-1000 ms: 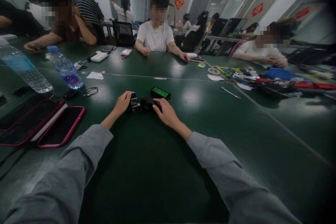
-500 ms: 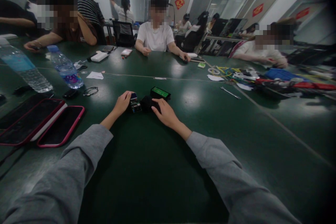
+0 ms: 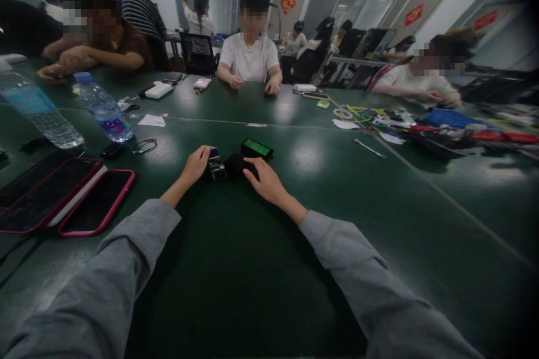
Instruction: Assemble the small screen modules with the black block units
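My left hand (image 3: 197, 162) is closed on a small electronic module (image 3: 217, 170) with bare circuitry and a dark bluish top. Fingers of my right hand (image 3: 265, 178) grip a dark black block (image 3: 234, 165) just right of the module; its kind is too dim to make out. Module and block are close together, and I cannot tell whether they touch. Right behind them on the table lies a black case (image 3: 257, 148) with a green circuit board facing up.
Phones with red edges (image 3: 97, 202) lie to the left, near two water bottles (image 3: 105, 106) and a thin coiled cable (image 3: 145, 146). A wrench (image 3: 369, 148) and a heap of cables and tools (image 3: 421, 123) are on the right. People sit across the green table (image 3: 252, 269).
My hands and what they hold stay almost still. Across the table, the person in white has drawn one hand inward; the person at left has lowered an arm to the table.
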